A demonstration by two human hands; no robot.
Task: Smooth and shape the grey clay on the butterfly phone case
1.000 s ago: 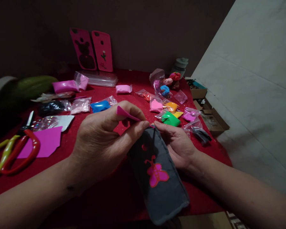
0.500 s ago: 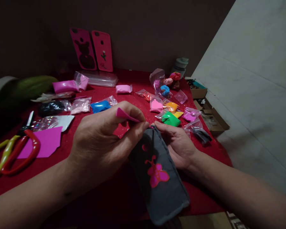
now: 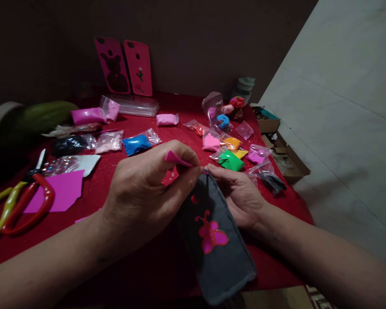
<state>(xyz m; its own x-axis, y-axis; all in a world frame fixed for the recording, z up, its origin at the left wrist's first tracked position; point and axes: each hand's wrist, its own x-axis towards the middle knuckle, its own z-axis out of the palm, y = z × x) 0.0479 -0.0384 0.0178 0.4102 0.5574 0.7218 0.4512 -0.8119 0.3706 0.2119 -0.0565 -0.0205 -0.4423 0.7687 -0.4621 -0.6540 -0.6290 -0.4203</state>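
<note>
A dark grey phone case (image 3: 223,268) with a pink and orange butterfly (image 3: 212,236) on it hangs tilted in front of me. My right hand (image 3: 241,195) grips its upper right edge, thumb near the top corner. With thumb and index finger my left hand (image 3: 148,189) pinches a folded strip of pink sheet (image 3: 176,159), whose lower end meets the case's top edge. The exact contact there is partly covered by my fingers. Left of my left hand lie a larger pink sheet (image 3: 66,193) and scissors (image 3: 41,201) with red and yellow handles.
Clay packets, such as a blue packet (image 3: 137,145) and a green packet (image 3: 230,160), are spread over the red tablecloth (image 3: 180,133). Two pink phone cases (image 3: 138,68) lean on the back wall. Cardboard boxes (image 3: 292,161) stand at the right, beside the table.
My left hand has shifted slightly right and down with the pink strip, toward the case's corner. A sliver of pink now shows beside my left forearm. My right hand and the case barely moved.
</note>
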